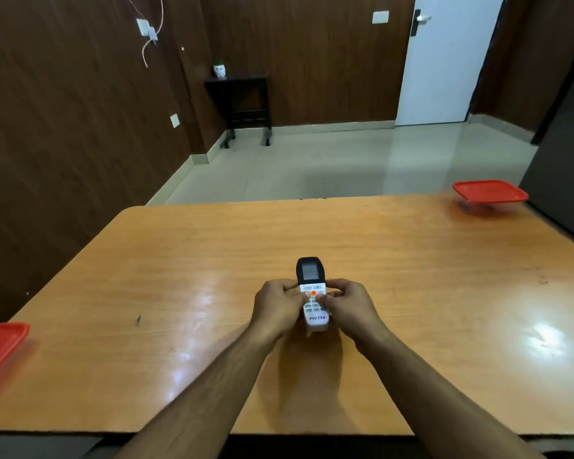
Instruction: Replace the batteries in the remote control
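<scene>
Your left hand (276,309) grips the left side of a white Voltas air-conditioner remote control (313,294), fingers curled around its edge and thumb lying across the button face. That remote sits face up near the middle of an orange wooden table (411,276), its dark screen end pointing away from you and its lower end, marked with the brand name, toward you. Your right hand (348,304) holds the remote's right side in the same way, fingertips pinching near the orange button. Whether the remote rests on the table or is lifted just above it cannot be told.

At the table's far left edge lies a red plastic lid (0,346), partly out of view. At the far right corner sits a clear container with a red lid (489,193). Beyond the table, a small dark side table (242,101) stands against brown wood-panelled walls, with a white door (444,61) to its right.
</scene>
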